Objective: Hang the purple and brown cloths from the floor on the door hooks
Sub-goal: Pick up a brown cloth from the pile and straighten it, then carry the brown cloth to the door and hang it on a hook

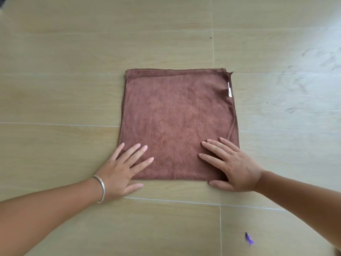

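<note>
A brown cloth (177,119) lies flat and square on the floor, with a small white label on its right edge. My left hand (122,169) rests palm down on the cloth's near left corner, fingers spread. My right hand (232,167) presses flat on the near right corner, fingers apart. Neither hand grips the fabric. A small purple scrap (249,239) shows at the lower right; no purple cloth or door hooks are in view.
The floor (73,89) is pale wood-look tile with thin light grout lines. Bright glare and scuff marks cover the right side. A silver bracelet (102,187) sits on my left wrist.
</note>
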